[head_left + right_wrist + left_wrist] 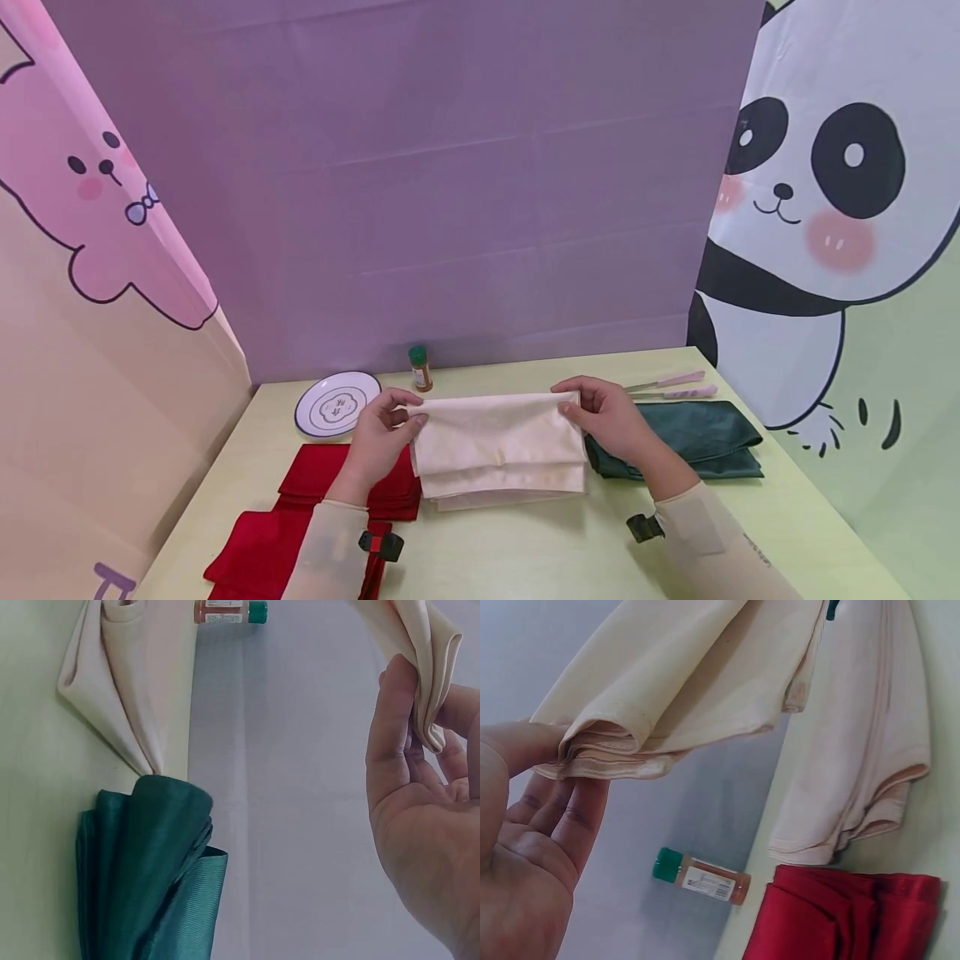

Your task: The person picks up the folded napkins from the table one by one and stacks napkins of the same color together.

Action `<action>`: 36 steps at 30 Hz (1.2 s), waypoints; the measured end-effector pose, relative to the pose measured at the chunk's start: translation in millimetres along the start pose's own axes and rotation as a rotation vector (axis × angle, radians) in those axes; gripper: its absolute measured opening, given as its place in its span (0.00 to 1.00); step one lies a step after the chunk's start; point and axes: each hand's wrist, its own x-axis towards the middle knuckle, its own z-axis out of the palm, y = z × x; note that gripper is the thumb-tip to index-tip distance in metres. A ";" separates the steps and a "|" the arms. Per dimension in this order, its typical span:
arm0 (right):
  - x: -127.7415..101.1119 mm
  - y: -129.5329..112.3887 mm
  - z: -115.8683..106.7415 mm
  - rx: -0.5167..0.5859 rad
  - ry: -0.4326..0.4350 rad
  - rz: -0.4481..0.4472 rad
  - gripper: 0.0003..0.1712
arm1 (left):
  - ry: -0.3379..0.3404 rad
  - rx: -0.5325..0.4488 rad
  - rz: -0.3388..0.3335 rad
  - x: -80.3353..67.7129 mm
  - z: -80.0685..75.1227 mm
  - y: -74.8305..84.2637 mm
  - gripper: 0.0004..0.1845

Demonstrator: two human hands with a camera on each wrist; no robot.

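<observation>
A folded cream cloth [498, 429] is stretched between both hands above the table. My left hand [378, 437] pinches its upper left corner between thumb and fingers, and the folded layers at that end show in the left wrist view. At the upper right corner my right hand [611, 417] pinches the same cloth. Beneath it, another folded cream cloth [855, 742] lies on the table, mostly hidden in the head view. Folded red cloths [322, 471] lie by the left hand and forearm. A folded dark green cloth [697, 437] is just right of the right hand.
At the back left stands a white plate [317, 423] with a dark rim. A small green-capped spice jar [421, 371] is near the back edge, against the purple backdrop [480, 208]. Two pink-handled utensils [686, 392] lie behind the green cloth.
</observation>
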 end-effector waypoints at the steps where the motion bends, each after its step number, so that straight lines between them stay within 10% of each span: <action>1: 0.2 1.4 0.3 -0.001 0.000 0.000 0.15 | 0.000 0.004 -0.006 -0.2 0.9 -1.1 0.13; 36: -1.2 30.1 12.1 -0.231 -0.048 0.217 0.17 | -0.014 0.189 -0.167 -1.3 15.2 -38.4 0.12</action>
